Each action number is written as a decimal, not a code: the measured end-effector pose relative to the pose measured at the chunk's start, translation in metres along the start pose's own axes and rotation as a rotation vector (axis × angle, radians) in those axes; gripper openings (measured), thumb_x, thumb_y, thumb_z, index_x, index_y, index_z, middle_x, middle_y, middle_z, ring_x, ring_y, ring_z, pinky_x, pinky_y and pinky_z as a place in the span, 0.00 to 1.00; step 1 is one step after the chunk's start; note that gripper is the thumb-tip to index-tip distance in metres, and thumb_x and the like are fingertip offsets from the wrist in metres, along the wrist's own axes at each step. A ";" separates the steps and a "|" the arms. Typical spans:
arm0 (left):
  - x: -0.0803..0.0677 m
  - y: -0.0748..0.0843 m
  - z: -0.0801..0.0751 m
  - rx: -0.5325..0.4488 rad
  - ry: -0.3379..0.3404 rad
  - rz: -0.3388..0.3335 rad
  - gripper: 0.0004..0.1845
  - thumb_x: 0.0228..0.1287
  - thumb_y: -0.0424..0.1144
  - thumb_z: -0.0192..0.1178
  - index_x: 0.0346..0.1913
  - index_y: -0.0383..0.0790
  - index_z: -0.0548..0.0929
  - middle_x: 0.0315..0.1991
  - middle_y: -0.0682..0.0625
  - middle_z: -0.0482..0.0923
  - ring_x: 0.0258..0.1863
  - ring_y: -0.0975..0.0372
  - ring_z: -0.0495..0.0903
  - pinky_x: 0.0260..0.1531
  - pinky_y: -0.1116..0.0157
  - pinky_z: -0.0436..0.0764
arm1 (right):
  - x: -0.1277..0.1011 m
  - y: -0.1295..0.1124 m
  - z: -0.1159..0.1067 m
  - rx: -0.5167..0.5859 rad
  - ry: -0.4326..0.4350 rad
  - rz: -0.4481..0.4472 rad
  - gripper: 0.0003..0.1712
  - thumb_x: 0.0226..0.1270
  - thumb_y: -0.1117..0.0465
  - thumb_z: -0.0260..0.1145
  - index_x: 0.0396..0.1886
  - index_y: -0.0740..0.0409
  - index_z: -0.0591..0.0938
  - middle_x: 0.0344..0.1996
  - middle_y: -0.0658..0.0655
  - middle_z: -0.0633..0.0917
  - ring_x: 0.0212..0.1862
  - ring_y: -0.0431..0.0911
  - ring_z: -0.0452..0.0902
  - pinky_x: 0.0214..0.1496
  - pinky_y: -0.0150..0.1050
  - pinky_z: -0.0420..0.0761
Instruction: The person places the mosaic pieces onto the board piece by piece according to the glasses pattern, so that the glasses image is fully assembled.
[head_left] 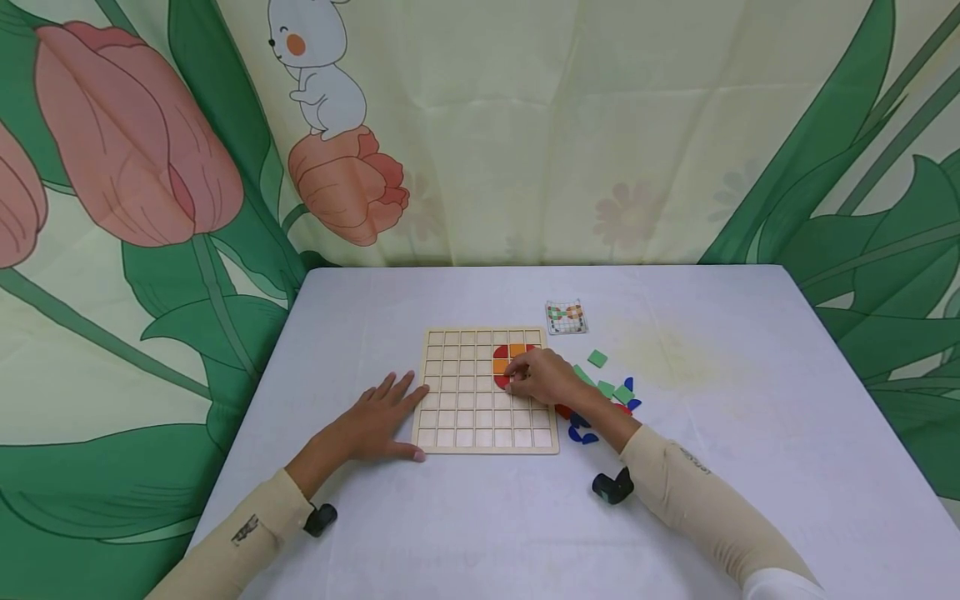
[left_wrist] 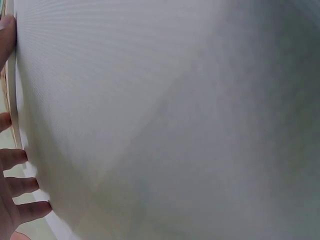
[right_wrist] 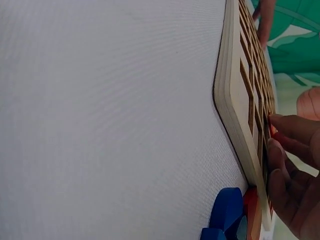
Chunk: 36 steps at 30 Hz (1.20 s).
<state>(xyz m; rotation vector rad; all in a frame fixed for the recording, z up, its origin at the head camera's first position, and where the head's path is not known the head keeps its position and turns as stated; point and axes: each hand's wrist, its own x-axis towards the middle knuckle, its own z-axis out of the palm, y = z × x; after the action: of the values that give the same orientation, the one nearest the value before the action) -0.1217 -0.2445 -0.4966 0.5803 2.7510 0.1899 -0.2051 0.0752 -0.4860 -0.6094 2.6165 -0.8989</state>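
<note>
A wooden grid board [head_left: 457, 419] lies flat on the table. My left hand [head_left: 381, 423] is spread at its left side, with fingertips and thumb touching the edge. Over the board's right part, my right hand [head_left: 546, 377] pinches a small red piece [right_wrist: 272, 129] with its fingertips low over the cells; its exact shape is hidden. Orange squares [head_left: 500, 367] and red rounded pieces [head_left: 501, 352] sit in the upper right cells, partly covered by the right hand. In the left wrist view, the left fingers [left_wrist: 20, 186] lie along the board's edge.
Loose green squares [head_left: 597, 358], blue rounded pieces [head_left: 590, 437] and some red pieces lie right of the board, partly under the right forearm. A pattern card [head_left: 566, 317] lies behind the board's right corner. White cloth covers the table [head_left: 465, 525]; a printed curtain hangs behind.
</note>
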 end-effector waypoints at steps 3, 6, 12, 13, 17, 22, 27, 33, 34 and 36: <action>0.000 0.000 0.000 0.005 -0.002 -0.005 0.60 0.49 0.80 0.60 0.81 0.52 0.54 0.82 0.42 0.45 0.80 0.40 0.44 0.70 0.36 0.58 | 0.001 -0.001 -0.001 -0.008 -0.001 0.017 0.12 0.62 0.57 0.75 0.44 0.54 0.89 0.27 0.48 0.83 0.30 0.42 0.75 0.33 0.35 0.74; 0.001 0.001 0.001 0.009 -0.002 -0.010 0.60 0.48 0.80 0.60 0.81 0.53 0.54 0.82 0.42 0.45 0.80 0.40 0.44 0.71 0.36 0.58 | 0.001 -0.002 -0.001 -0.009 0.002 0.033 0.11 0.62 0.57 0.75 0.43 0.54 0.89 0.27 0.48 0.83 0.30 0.42 0.75 0.31 0.35 0.74; 0.000 0.003 0.000 0.007 0.003 -0.011 0.60 0.48 0.79 0.61 0.80 0.52 0.55 0.82 0.42 0.46 0.80 0.40 0.45 0.71 0.36 0.58 | -0.002 -0.003 -0.002 -0.024 0.012 0.039 0.12 0.61 0.57 0.76 0.44 0.53 0.89 0.26 0.47 0.82 0.30 0.42 0.75 0.32 0.35 0.74; 0.000 0.003 -0.001 0.006 0.005 -0.010 0.60 0.48 0.78 0.61 0.80 0.52 0.55 0.82 0.42 0.46 0.80 0.39 0.45 0.70 0.36 0.58 | -0.002 -0.002 -0.002 -0.022 0.011 0.040 0.13 0.61 0.56 0.76 0.44 0.53 0.89 0.26 0.47 0.82 0.30 0.42 0.75 0.32 0.35 0.74; -0.001 0.003 -0.001 0.009 0.011 -0.008 0.60 0.49 0.78 0.62 0.80 0.52 0.55 0.82 0.41 0.46 0.80 0.39 0.46 0.70 0.36 0.58 | -0.007 0.004 -0.006 0.020 0.003 0.016 0.14 0.62 0.56 0.75 0.46 0.53 0.88 0.29 0.46 0.83 0.32 0.42 0.76 0.33 0.35 0.75; -0.002 0.003 -0.001 0.007 0.021 0.000 0.59 0.49 0.77 0.62 0.80 0.51 0.56 0.81 0.41 0.47 0.79 0.39 0.47 0.70 0.36 0.59 | -0.015 0.019 -0.016 0.094 0.002 -0.054 0.13 0.69 0.54 0.69 0.49 0.52 0.87 0.35 0.48 0.84 0.35 0.44 0.76 0.34 0.35 0.77; -0.001 0.002 0.000 0.014 0.022 0.003 0.59 0.49 0.78 0.61 0.80 0.52 0.55 0.82 0.41 0.47 0.79 0.39 0.47 0.70 0.36 0.59 | -0.025 0.036 -0.027 0.114 0.015 -0.035 0.15 0.72 0.52 0.66 0.53 0.53 0.86 0.39 0.51 0.85 0.33 0.44 0.77 0.33 0.35 0.80; -0.002 0.004 -0.002 0.007 0.018 0.001 0.59 0.49 0.77 0.62 0.80 0.51 0.56 0.81 0.41 0.47 0.79 0.39 0.46 0.70 0.36 0.59 | -0.036 0.054 -0.037 0.091 0.044 0.030 0.16 0.70 0.51 0.68 0.52 0.52 0.87 0.39 0.52 0.86 0.32 0.44 0.77 0.31 0.34 0.80; -0.002 0.004 -0.002 0.006 0.018 0.001 0.59 0.50 0.77 0.62 0.80 0.51 0.56 0.81 0.41 0.47 0.79 0.39 0.46 0.70 0.36 0.59 | -0.038 0.056 -0.038 0.079 0.041 0.032 0.15 0.69 0.52 0.69 0.51 0.52 0.87 0.38 0.51 0.86 0.32 0.44 0.76 0.31 0.34 0.80; -0.003 0.004 -0.003 0.005 0.019 0.004 0.59 0.50 0.76 0.63 0.80 0.50 0.56 0.81 0.40 0.47 0.79 0.38 0.47 0.69 0.35 0.59 | -0.042 0.059 -0.040 0.054 0.031 0.044 0.14 0.66 0.52 0.71 0.49 0.50 0.88 0.36 0.49 0.85 0.32 0.45 0.75 0.29 0.33 0.78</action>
<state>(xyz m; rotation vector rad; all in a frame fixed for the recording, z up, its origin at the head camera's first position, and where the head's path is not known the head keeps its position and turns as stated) -0.1187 -0.2419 -0.4920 0.5880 2.7698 0.1909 -0.2024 0.1578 -0.4871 -0.5265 2.6131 -0.9689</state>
